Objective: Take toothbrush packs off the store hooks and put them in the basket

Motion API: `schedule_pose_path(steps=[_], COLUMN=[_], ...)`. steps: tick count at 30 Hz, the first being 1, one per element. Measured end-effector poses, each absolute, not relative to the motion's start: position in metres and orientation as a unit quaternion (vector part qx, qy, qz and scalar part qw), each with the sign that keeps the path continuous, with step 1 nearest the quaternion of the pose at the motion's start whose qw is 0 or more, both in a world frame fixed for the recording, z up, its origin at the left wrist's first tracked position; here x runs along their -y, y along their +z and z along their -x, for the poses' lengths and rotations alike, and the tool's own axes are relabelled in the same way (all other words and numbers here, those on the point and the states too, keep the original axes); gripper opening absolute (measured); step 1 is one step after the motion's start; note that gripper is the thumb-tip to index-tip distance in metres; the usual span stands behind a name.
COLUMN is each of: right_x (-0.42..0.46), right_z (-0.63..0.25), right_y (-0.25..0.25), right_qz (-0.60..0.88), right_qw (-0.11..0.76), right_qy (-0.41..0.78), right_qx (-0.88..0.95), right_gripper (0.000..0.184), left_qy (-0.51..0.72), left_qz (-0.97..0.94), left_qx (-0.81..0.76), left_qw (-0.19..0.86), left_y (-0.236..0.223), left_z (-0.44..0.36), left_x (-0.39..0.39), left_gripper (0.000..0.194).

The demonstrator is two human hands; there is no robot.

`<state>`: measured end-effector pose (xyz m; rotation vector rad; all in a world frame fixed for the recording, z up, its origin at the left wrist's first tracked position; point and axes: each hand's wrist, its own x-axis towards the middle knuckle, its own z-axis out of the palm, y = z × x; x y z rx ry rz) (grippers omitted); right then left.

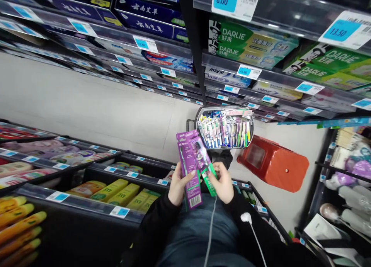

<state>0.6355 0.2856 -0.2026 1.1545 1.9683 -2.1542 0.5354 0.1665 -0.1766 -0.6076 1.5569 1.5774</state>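
My left hand (179,184) grips a purple toothbrush pack (189,170), held upright with its barcode end down. My right hand (223,184) is closed on a second purple-and-green toothbrush pack (203,159) that leans across the first. Both packs sit above my lap in blue jeans (199,232). On the floor just beyond my hands stands a grey basket (199,114) filled with several packed toothbrushes (224,130). Both sleeves are black.
Toothpaste boxes (246,41) line the shelves with blue price tags at upper right. Yellow bottles (121,191) fill low shelves at left. An orange plastic stool (275,166) stands right of the basket. A white earphone cable (252,228) hangs over my lap.
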Motion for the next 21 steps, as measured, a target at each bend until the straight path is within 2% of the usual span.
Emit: schedule_pose_path(steps=[2, 5, 12, 17, 21], right_x=[-0.301, -0.337, -0.399, -0.405, -0.408], right_z=[-0.64, -0.642, -0.624, -0.602, -0.593], right_y=[-0.227, -0.279, -0.402, -0.444, -0.462], right_qz=[-0.438, -0.547, -0.589, -0.567, -0.557], right_qw=[-0.018, 0.009, 0.133, 0.203, 0.232], right_qy=[-0.637, -0.494, -0.337, -0.279, -0.245], right_qx=[-0.634, -0.676, -0.723, -0.748, -0.758], right_gripper=[0.017, 0.016, 0.022, 0.033, 0.036], left_qy=[0.62, 0.618, 0.605, 0.585, 0.576], left_qz=[0.258, 0.283, 0.33, 0.364, 0.375], left_qx=[-0.608, -0.61, -0.613, -0.633, -0.652], left_qw=[0.425, 0.408, 0.385, 0.352, 0.32], left_y=[-0.175, -0.172, -0.181, -0.184, -0.179], left_z=[-0.536, -0.535, -0.536, -0.536, -0.534], left_x=[-0.164, -0.159, -0.145, -0.138, -0.139], left_gripper=[0.056, 0.05, 0.052, 0.055, 0.049])
